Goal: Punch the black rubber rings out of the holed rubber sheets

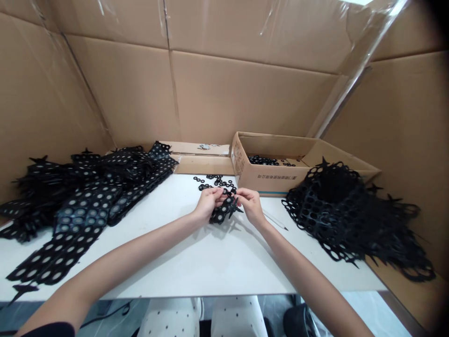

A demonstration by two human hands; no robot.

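Note:
Between my two hands, over the middle of the white table, is a small black rubber sheet (220, 214) with round rings and a star-shaped tab. My left hand (209, 202) grips its left side, fingers curled round it. At its upper right edge, the fingertips of my right hand (249, 202) are pinched together on the sheet. Just beyond my hands, loose black rings (214, 180) lie scattered on the table. A thin pointed tool (277, 221) rests to the right of my right hand.
Black perforated sheets (84, 210) are heaped at the left. Ring-hole sheet frames (336, 210) pile up at the right, overhanging the table (196, 276). Behind stands an open cardboard box (266, 180) with black rings inside. Cardboard walls (252, 93) enclose the back and sides.

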